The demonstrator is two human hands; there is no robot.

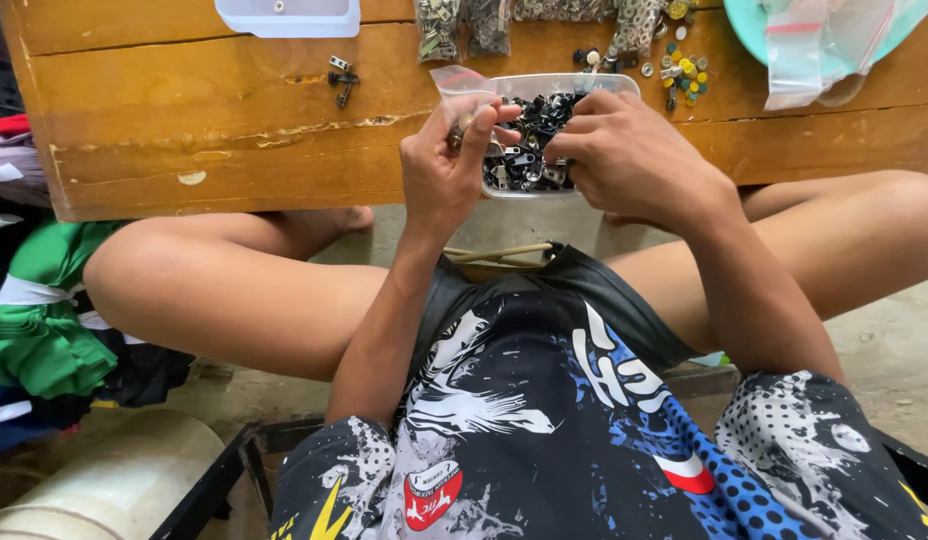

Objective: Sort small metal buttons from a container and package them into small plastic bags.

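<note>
left hand [449,160] — pinching small metal part [462,128] | right hand [624,150] — fingers digging in clear tub [584,85], grasp hidden

A small metal piece is pinched in the fingers of the left hand [446,170] above a clear plastic tub [584,86] of dark metal parts. The tub's contents are touched by the right hand [624,155]. The tub is set on a worn wooden table [234,130].
</note>
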